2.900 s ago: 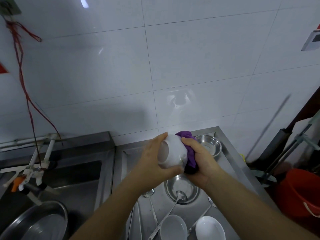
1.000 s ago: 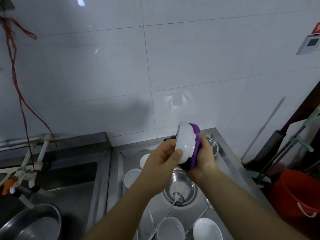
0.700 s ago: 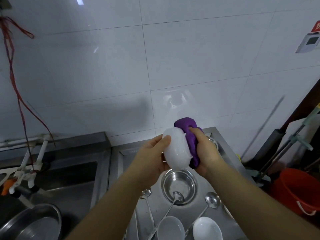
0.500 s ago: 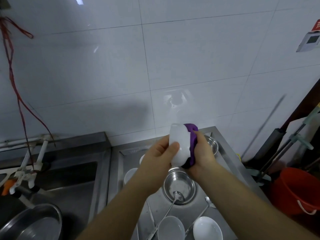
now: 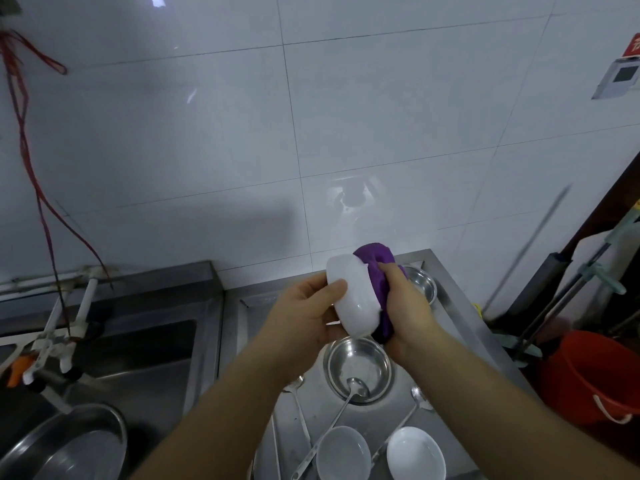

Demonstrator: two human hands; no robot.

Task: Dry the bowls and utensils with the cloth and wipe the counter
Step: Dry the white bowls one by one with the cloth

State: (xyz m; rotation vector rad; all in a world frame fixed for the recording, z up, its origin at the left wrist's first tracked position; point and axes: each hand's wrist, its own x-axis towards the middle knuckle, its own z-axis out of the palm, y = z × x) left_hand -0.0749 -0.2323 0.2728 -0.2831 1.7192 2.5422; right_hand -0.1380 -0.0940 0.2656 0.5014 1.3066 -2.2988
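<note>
My left hand (image 5: 301,313) grips a white bowl (image 5: 353,299) held on its side above the steel counter (image 5: 460,327). My right hand (image 5: 405,306) clutches a purple cloth (image 5: 375,268) pressed against the bowl's right side. Below them sits a steel bowl (image 5: 360,365) with a spoon (image 5: 343,407) leaning in it. Two white bowls (image 5: 343,455) (image 5: 415,453) stand near the front edge. Another steel bowl (image 5: 422,285) sits at the back right. More spoons (image 5: 415,403) lie on the counter.
A sink (image 5: 114,358) lies to the left with a large steel basin (image 5: 69,445) in it and a tap (image 5: 52,351) at its far side. An orange bucket (image 5: 595,375) and mop handles (image 5: 561,306) stand to the right. The tiled wall (image 5: 311,133) rises behind.
The bowl has been turned in my hands while the cloth rubs around it. The cloth now bulges above the bowl's rim at the right.
</note>
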